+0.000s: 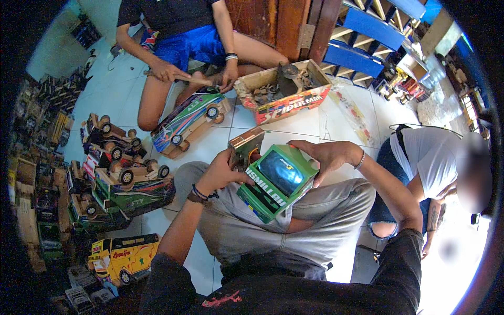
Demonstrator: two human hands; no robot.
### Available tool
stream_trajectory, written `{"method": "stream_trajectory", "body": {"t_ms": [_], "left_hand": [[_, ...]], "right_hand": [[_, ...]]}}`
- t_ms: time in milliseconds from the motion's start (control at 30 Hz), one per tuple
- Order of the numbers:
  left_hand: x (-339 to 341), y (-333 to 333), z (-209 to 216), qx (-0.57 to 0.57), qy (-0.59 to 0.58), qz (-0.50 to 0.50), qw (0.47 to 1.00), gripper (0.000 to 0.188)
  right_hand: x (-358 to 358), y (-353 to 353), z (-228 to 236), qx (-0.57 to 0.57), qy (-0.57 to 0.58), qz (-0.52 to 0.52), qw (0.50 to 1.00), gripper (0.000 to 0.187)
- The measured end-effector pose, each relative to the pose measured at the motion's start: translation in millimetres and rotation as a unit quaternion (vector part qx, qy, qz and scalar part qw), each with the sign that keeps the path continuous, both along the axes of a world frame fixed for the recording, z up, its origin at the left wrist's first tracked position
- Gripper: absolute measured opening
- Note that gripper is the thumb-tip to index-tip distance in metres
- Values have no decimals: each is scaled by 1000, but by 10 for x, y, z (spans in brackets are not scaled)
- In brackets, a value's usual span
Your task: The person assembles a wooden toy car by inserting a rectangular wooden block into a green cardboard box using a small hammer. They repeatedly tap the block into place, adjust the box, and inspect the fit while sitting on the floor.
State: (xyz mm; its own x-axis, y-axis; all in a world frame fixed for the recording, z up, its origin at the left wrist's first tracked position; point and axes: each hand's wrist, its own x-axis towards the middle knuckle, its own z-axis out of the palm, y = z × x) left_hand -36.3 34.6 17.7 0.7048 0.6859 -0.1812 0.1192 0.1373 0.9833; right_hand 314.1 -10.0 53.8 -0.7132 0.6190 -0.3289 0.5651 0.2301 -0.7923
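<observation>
Over my lap I hold a green wooden toy truck [270, 202] with a dark, shiny windshield and white lettering on its front. My left hand [221, 176] grips its left side, thumb against the green front. My right hand [331, 157] is closed round its far right corner. An open wooden part of the truck, with bare wood inside, shows behind the front. The underside of the truck is hidden.
Across from me a person [178, 47] holds a wooden-handled tool over a green-and-blue toy truck [184, 123]. Beside it stands a wooden box [289, 107] with small parts. Several toy trucks [126, 184] and a yellow one [128, 257] lie left. Another person [430, 163] crouches right.
</observation>
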Motion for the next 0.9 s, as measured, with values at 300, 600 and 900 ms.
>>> {"method": "stream_trajectory", "body": {"t_ms": [300, 600, 900], "left_hand": [[-231, 206, -576, -205, -268, 361, 869, 39], [-184, 228, -683, -212, -347, 416, 813, 32], [-200, 248, -600, -246, -424, 390, 780, 45]], "right_hand": [[-261, 87, 36, 217, -272, -122, 930, 126], [-584, 526, -629, 239, -390, -238, 857, 130], [-1023, 521, -1026, 417, -146, -274, 855, 78]]}}
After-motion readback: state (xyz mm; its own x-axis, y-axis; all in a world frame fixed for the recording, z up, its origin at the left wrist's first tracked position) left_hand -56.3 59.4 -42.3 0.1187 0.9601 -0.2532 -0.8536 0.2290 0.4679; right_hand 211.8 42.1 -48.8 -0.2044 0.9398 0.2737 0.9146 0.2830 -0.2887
